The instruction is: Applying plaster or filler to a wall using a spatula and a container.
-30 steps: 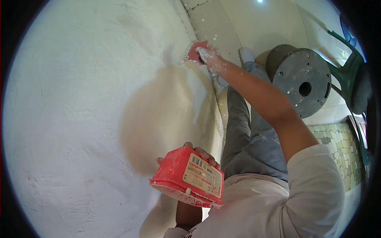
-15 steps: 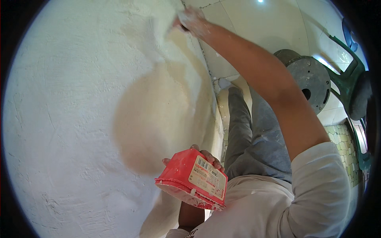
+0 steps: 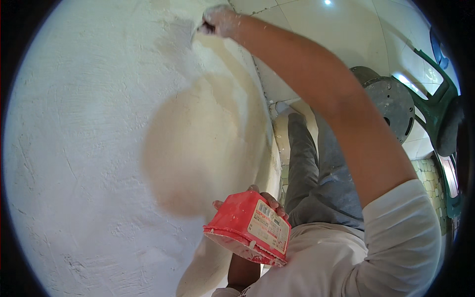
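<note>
Wall (image 3: 89, 148) fills frame left as the left hand (image 3: 270, 199) clasps a red tub (image 3: 236, 212), its tilt risking spills; right hand (image 3: 221, 21) curls, hold unclear.

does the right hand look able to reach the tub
Probably yes, by bending back: the left hand holds the tub near the shirt, and nothing visible lies between it and the right hand.
</note>
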The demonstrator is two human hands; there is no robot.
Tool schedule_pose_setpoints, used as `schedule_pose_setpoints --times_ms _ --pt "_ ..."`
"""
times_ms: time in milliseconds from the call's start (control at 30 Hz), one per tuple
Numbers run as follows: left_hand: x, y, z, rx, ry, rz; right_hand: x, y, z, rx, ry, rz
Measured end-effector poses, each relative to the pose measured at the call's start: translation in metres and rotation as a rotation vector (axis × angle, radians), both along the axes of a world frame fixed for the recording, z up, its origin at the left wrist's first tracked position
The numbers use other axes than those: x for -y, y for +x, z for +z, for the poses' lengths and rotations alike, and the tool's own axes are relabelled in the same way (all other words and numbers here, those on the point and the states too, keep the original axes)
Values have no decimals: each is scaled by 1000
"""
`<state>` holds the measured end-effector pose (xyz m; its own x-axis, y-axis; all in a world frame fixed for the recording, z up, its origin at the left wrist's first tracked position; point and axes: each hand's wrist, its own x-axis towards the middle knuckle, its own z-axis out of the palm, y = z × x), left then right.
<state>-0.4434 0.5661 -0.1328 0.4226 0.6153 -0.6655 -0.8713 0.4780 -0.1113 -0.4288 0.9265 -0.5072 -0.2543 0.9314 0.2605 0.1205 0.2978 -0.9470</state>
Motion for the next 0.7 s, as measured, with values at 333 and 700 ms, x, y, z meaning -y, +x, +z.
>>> schedule_pose_setpoints --times_ms 333,700 --pt "0 7 5 27 21 4 134 24 32 -743 -1557 -61" --pt "0 6 17 23 115 -36 -7 15 31 549 41 -94"
